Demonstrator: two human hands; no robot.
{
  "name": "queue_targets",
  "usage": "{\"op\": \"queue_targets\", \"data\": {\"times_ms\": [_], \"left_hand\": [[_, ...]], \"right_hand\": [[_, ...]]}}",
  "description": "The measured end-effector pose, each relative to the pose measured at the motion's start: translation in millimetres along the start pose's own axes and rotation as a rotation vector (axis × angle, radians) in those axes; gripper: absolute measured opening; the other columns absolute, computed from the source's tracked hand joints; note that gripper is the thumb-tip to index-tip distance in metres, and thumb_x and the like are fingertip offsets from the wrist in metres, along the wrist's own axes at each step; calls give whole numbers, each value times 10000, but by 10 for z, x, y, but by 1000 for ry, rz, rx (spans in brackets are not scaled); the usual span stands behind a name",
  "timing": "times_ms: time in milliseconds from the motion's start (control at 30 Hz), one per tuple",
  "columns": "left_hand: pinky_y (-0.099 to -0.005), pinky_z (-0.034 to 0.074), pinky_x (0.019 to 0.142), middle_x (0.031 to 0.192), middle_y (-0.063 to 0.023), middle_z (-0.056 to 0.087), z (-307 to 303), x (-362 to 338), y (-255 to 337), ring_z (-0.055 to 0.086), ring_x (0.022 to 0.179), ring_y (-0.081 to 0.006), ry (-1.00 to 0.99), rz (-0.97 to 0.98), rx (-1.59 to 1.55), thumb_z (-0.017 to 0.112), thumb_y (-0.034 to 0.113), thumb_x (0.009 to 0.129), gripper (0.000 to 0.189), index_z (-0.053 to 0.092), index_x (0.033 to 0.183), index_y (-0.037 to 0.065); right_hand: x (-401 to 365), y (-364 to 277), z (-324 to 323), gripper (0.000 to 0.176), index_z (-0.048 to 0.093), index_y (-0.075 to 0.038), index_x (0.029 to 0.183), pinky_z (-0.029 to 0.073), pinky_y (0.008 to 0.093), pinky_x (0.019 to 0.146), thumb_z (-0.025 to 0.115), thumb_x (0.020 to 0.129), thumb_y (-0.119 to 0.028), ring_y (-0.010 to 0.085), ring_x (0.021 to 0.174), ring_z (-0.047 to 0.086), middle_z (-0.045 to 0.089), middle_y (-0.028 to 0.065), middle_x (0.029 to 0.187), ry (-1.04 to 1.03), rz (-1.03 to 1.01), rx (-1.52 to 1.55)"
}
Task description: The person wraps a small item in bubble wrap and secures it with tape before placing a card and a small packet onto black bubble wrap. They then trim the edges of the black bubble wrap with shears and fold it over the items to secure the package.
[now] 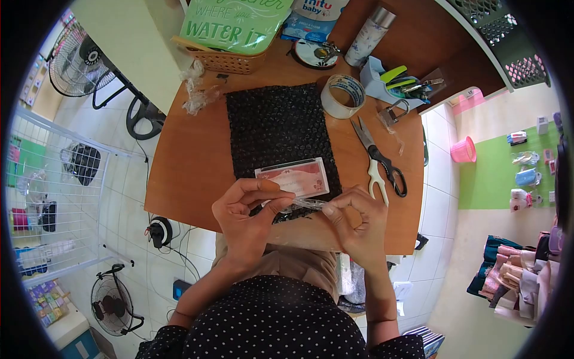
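Note:
Between my two hands stretches a twisted strip of clear plastic (307, 204), which looks like film or tape. My left hand (248, 209) pinches its left end, and my right hand (357, 218) pinches its right end. Just beyond the fingers lies a flat box (296, 178) with a pink and white printed face and a clear edge. It rests on the lower part of a black bubble wrap sheet (275, 125), spread over the wooden desk (188, 173). My left fingers overlap the box's lower left corner.
Right of the wrap lie scissors (379, 158), a roll of clear tape (343, 96) and a padlock (393, 112). Behind stand a pen tray (388, 87), a floral bottle (369, 37) and a woven basket (227, 61). Crumpled clear plastic (198, 90) sits at the back left.

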State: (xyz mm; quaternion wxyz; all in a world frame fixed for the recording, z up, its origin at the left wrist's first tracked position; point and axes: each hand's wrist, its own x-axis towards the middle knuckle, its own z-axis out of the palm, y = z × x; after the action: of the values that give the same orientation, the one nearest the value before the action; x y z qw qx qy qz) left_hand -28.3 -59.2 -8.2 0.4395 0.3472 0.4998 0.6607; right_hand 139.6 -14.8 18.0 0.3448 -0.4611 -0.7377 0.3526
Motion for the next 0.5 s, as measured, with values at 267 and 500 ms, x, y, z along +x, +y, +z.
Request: {"op": "queue_targets", "data": {"times_ms": [267, 500], "left_hand": [[-239, 528, 745, 875, -115, 662, -63, 78, 40, 640, 815, -124, -9, -175, -70, 649, -57, 783, 215, 539, 965, -21], [-221, 527, 744, 888, -43, 650, -16, 52, -47, 623, 803, -94, 74, -444, -399, 626, 37, 842, 229, 535, 1052, 42]], "right_hand": [[-53, 1, 40, 143, 643, 7, 889, 454, 274, 726, 670, 750, 18, 165, 761, 602, 649, 78, 784, 85, 74, 175], [-101, 82, 449, 265, 590, 60, 1066, 489, 269, 805, 648, 815, -1, 150, 886, 606, 641, 111, 892, 75, 251, 763]]}}
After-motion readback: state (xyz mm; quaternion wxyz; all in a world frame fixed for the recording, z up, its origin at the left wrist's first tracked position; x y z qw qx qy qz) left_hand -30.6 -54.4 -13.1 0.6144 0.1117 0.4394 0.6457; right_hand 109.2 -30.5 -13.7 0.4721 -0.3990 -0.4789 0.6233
